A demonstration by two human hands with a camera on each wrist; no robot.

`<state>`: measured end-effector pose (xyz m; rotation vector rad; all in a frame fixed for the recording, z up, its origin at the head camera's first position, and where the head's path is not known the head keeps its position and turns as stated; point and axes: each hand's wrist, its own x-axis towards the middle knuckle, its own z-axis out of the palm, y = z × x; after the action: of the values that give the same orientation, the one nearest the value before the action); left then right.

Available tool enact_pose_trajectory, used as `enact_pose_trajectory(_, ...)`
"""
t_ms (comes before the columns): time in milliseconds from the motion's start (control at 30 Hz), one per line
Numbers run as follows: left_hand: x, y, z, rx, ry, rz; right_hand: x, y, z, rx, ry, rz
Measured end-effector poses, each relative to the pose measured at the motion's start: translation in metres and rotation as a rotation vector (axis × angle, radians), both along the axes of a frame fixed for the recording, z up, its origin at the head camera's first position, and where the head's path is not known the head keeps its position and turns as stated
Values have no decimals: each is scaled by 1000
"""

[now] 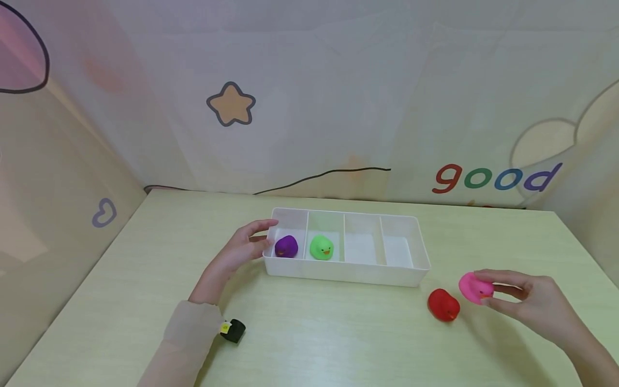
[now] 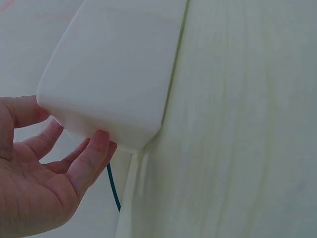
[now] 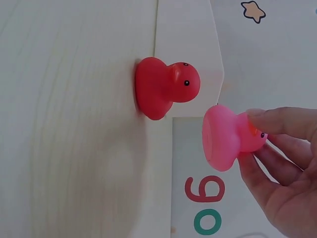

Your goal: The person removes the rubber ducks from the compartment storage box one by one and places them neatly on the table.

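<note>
A white tray with a row of compartments stands on the table. In its leftmost compartment sits a purple rubber duck; a green rubber duck sits in the one beside it. My left hand holds the tray's left end, fingers at the rim and against the end wall. Off the tray's right end, my right hand pinches a pink rubber duck between thumb and fingers, raised above the table. Just left of it, a red rubber duck rests on the table, upright in the right wrist view.
A small black object with a yellow label is by the left sleeve. Behind the pale table hangs a printed backdrop with a star and coloured letters. The tray's two right compartments show bare floors.
</note>
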<state>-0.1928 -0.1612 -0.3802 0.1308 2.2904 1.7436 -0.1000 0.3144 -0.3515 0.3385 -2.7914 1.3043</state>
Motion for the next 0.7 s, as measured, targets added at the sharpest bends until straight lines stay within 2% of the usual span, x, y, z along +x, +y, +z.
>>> enact_pose_trajectory(267,-1,-1,-1,10,-6,-3,1,6,-12,70,-71,-38)
enact_pose_trajectory(533,0,-1,0,12,-4,-1,2,9,-20,57,-85,-9)
enact_pose_trajectory(700,0,-1,0,15,-7,-4,2,8,-24,109,-97,-8)
